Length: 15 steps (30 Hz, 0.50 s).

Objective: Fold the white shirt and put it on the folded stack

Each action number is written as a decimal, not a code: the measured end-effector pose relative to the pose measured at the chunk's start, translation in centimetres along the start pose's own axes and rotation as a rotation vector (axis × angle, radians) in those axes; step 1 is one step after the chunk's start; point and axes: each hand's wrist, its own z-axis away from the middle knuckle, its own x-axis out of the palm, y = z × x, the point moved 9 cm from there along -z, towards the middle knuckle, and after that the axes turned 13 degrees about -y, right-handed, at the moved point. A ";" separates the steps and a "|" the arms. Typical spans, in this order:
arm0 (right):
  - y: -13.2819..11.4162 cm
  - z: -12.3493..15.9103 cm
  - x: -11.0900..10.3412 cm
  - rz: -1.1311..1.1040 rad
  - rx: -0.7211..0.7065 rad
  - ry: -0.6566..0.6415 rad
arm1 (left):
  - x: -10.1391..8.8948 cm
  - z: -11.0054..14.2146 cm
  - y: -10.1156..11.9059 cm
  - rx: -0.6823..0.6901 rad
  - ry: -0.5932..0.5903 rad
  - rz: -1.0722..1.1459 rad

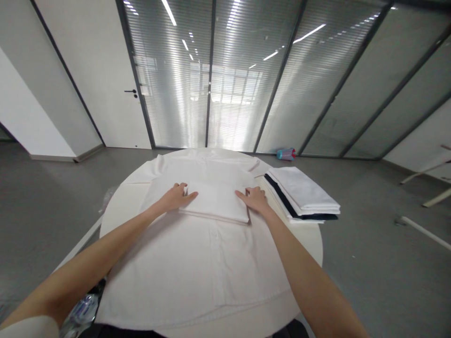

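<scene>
A white button shirt (197, 263) lies spread flat on a round white table (310, 239), collar at the far side. On its middle rests a folded white rectangle (215, 203), either a folding board or folded cloth. My left hand (176, 197) lies flat at the rectangle's left edge, fingers touching it. My right hand (255, 198) presses flat at its right edge. Neither hand grips anything.
A stack of folded garments (303, 193), white with one dark layer, sits on the table's right side. A small blue and red bottle (286, 153) lies on the grey floor by the glass wall. Clear plastic wrapping (81, 312) hangs off the table's left front.
</scene>
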 end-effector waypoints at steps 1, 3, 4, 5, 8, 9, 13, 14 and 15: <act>-0.2 0.2 -0.1 -0.014 -0.003 -0.016 | 0.2 0.3 -0.2 -0.021 -0.053 -0.030; -0.6 0.5 -0.3 -0.112 -0.042 -0.051 | 0.3 0.9 -0.1 -0.008 -0.138 -0.056; -0.8 0.7 -0.5 -0.186 -0.079 -0.079 | 0.3 1.2 0.1 0.019 -0.166 -0.053; -1.1 0.9 -0.6 -0.270 -0.124 -0.113 | 0.2 1.6 0.4 0.053 -0.194 -0.037; -1.9 1.8 -0.8 -0.512 -0.223 -0.231 | 0.5 2.9 1.0 0.161 -0.319 0.113; -2.2 2.2 -1.0 -0.586 -0.238 -0.260 | 0.6 3.4 1.2 0.191 -0.371 0.196; -2.9 4.3 -4.0 -0.883 -0.280 -0.197 | -0.2 4.9 3.6 0.288 -0.522 0.580; -2.6 4.9 -5.2 -0.959 -0.282 -0.148 | -0.8 4.7 4.7 0.290 -0.526 0.676; -2.1 5.6 -6.6 -1.035 -0.281 -0.092 | -1.5 4.2 5.8 0.284 -0.503 0.781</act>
